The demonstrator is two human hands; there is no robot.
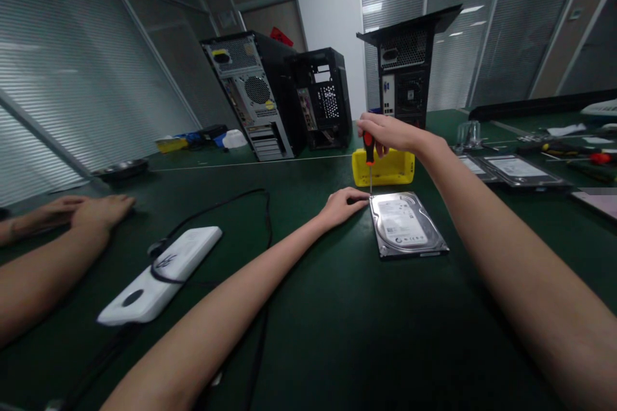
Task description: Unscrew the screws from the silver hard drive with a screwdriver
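Note:
A silver hard drive (pixel 402 225) with a white label lies flat on the dark green table. My right hand (pixel 385 131) grips the red and black handle of a screwdriver (pixel 369 151), held upright over the drive's far left corner, with its tip at that corner. At the same corner, my left hand (pixel 343 207) rests on the table, its thumb and fingers drawn together by the shaft's tip. Whether those fingers pinch a screw or just the drive's edge is too small to tell. Just behind the drive stands a yellow tray (pixel 407 170) with small dark bits inside.
Computer cases (pixel 274 96) stand at the back, one more (pixel 405 70) behind the tray. More hard drives (pixel 518 170) and tools (pixel 578 153) lie right. A white power strip (pixel 161 276) with black cable lies left, near another person's hands (pixel 96 212).

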